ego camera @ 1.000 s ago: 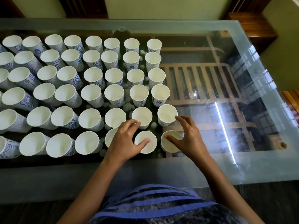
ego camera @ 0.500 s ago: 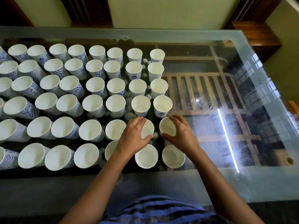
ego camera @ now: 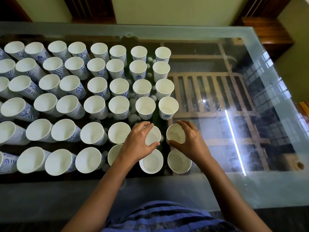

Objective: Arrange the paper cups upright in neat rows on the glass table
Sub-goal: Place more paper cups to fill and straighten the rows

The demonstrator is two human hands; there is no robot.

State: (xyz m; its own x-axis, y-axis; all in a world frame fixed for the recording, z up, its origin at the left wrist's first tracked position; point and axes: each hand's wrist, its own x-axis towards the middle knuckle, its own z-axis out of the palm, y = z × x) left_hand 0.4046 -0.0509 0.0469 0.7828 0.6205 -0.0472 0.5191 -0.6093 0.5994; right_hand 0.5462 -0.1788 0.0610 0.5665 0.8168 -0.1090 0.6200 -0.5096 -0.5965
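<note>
Several white paper cups with blue wavy print stand upright in rows across the left and middle of the glass table (ego camera: 217, 186). My left hand (ego camera: 138, 141) grips the rim of one cup (ego camera: 153, 137) in the second row from the front, fingers and thumb curled round it. My right hand (ego camera: 190, 141) grips the rim of the cup to its right (ego camera: 175, 134), at the end of that row. Just in front of them stand two more cups (ego camera: 151, 162) (ego camera: 178, 162) in the front row.
The right half of the glass shows only a wooden slatted frame (ego camera: 210, 91) beneath it and a bright light reflection (ego camera: 235, 141). Small white balls (ego camera: 133, 118) lie under the glass among the cups. A dark wooden piece of furniture (ego camera: 267, 32) stands at the far right corner.
Both hands moved from the two front-row cups forward to the cups in the row behind, and now grip their rims. The camera view tilted down slightly.
</note>
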